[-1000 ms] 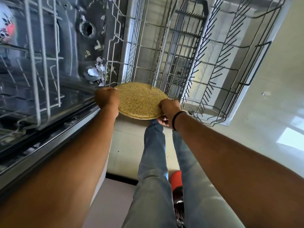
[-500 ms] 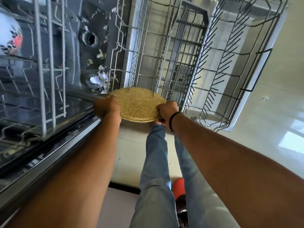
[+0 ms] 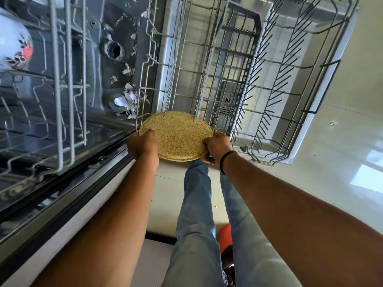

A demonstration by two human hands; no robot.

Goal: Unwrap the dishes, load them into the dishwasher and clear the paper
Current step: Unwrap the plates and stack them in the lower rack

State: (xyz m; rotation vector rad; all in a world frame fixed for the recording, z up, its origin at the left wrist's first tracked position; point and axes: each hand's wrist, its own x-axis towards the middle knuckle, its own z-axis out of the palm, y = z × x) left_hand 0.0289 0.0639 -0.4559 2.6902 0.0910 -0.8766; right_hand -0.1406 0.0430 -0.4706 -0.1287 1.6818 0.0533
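Far left, a white bowl with a red and dark flower print [image 3: 14, 40] already sits in the upper rack [image 3: 60, 83], cut off by the frame edge, so at least one dish looks loaded. Just right of it, down on the dark tub floor [image 3: 103, 79], torn paper scraps [image 3: 127, 101] lie scattered near the round drain fitting [image 3: 114, 51]; I judge that the clearing of paper is not finished. Toward the middle, the left hand [image 3: 143, 145] grips the near-left rim of a speckled yellow plate [image 3: 177, 136], fingers curled under and thumb on top. The plate is bare of wrapping and held nearly flat at the near end of the pulled-out lower rack [image 3: 269, 83], its far edge passing behind a couple of the rack's wires. The right hand [image 3: 216, 150], with a dark band at the wrist, clamps the near-right rim the same way. To my eye the plate is about to go in but is not yet stood between the tines, and the lower rack otherwise shows only its grey cutlery basket [image 3: 230, 69]. Whether more wrapped dishes wait is out of sight. Low down between the person's jeans, a red object [image 3: 224, 238] is mostly hidden and I cannot tell what it is. The plate's underside is hidden too.
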